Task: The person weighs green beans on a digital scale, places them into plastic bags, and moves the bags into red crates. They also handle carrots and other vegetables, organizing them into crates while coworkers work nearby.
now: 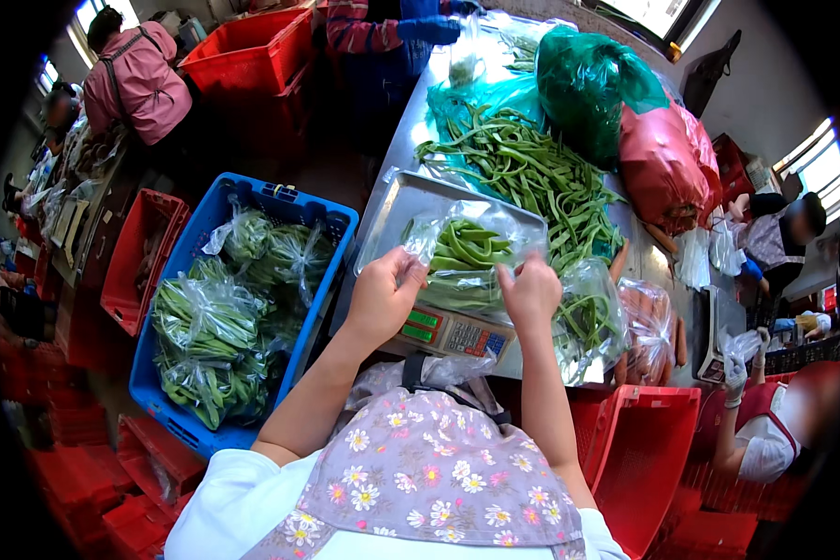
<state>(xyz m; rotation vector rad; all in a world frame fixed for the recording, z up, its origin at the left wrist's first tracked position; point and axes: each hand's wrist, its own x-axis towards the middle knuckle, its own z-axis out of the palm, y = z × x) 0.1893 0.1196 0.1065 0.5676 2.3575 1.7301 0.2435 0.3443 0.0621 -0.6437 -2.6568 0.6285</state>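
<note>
My left hand (386, 287) pinches the left edge of a clear plastic bag (462, 297) between thumb and fingers. At the bag's right edge, my right hand (530, 285) grips the film, its fingertips slightly blurred. Flat green beans (470, 245) show through the bag's open mouth. The bag is over the metal pan (409, 199) of a digital scale, whose keypad (472, 339) and lit green display (420, 325) face me. Beyond the pan lies a loose heap of flat green beans (532, 164), partly on teal plastic.
Left of the table, a blue crate (348, 224) holds several bagged beans (210, 315). A bag of beans (588, 315) and bagged carrots (647, 322) lie right of the scale. Green (584, 91) and pink (665, 161) sacks stand behind. A red crate (644, 448) is at my right. Other people work around.
</note>
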